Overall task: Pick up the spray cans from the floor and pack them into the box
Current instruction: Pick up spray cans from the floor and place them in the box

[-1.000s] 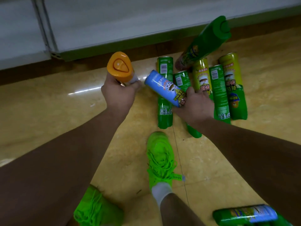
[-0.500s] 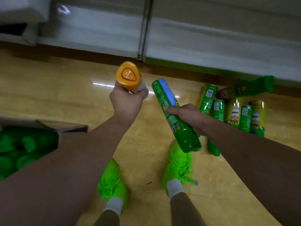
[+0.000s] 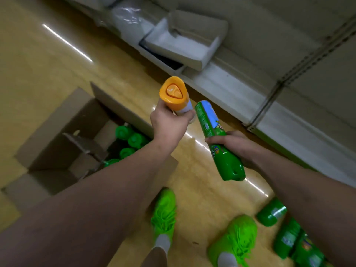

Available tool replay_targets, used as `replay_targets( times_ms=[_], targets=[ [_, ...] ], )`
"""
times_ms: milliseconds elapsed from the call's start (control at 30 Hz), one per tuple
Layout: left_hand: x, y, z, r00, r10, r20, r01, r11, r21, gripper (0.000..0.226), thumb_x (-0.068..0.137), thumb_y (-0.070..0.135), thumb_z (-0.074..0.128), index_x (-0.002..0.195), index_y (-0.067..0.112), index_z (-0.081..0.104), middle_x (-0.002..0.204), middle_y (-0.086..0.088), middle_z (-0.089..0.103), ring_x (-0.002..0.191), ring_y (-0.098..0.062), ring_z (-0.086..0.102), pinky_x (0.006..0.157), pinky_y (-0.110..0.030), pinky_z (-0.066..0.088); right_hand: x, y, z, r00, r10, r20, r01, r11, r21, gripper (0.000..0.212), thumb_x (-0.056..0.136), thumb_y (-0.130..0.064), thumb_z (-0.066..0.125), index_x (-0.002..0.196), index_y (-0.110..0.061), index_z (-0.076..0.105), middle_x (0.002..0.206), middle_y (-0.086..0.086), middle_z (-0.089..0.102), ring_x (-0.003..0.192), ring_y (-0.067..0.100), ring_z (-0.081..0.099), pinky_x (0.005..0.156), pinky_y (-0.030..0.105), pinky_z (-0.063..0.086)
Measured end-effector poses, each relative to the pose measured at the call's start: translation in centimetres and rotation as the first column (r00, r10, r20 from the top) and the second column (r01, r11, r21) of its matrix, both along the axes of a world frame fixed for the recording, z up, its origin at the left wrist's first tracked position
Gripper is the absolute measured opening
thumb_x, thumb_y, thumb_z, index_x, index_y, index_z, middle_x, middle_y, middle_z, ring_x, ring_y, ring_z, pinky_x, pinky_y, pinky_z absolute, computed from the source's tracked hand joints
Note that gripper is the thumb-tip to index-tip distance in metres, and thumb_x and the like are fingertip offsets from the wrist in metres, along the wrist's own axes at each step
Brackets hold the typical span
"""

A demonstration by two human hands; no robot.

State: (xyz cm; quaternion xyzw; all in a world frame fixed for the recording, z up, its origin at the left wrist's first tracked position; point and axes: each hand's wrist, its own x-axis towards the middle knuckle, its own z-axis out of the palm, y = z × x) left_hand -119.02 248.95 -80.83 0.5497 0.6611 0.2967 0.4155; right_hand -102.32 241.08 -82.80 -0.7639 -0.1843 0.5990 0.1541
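Observation:
My left hand (image 3: pixel 169 124) grips a spray can with an orange cap (image 3: pixel 174 95), held upright in the air above the floor. My right hand (image 3: pixel 231 143) holds a green spray can with a blue label (image 3: pixel 215 139), tilted with its green cap pointing down towards me. An open cardboard box (image 3: pixel 63 143) stands on the floor at the left, below my left forearm. Several green-capped cans (image 3: pixel 129 139) stand inside it. More green cans (image 3: pixel 289 236) lie on the floor at the lower right.
White shelving (image 3: pixel 240 89) runs along the far side, with an open white box (image 3: pixel 183 45) on its lowest level. My feet in bright green shoes (image 3: pixel 163 212) stand on the yellow floor between the cardboard box and the loose cans.
I have turned left with both cans in my hands. The cardboard box has come fully into view, and the cans on the floor have slid to the lower right edge.

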Motion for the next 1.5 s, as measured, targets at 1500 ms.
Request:
replay_targets(
  times_ms=[1500],
  targets=[
    [-34.4, -11.7, -19.8, 0.986, 0.137, -0.096, -0.165, 0.889, -0.427, 0.073, 0.062, 0.03, 0.093, 0.129, 0.02, 0.063, 0.125, -0.002, 0.062, 0.116, -0.02, 0.055, 0.096, -0.027, 0.039, -39.7, 16.0, -7.1, -0.426, 0.759, 0.492, -0.9, -0.299, -0.319, 0.023, 0.084, -0.013, 0.068, 0.106, -0.007, 0.066, 0.076, 0.007, 0.051, 0.078, 0.029, 0.055, 0.063, 0.036, 0.048]
  ],
)
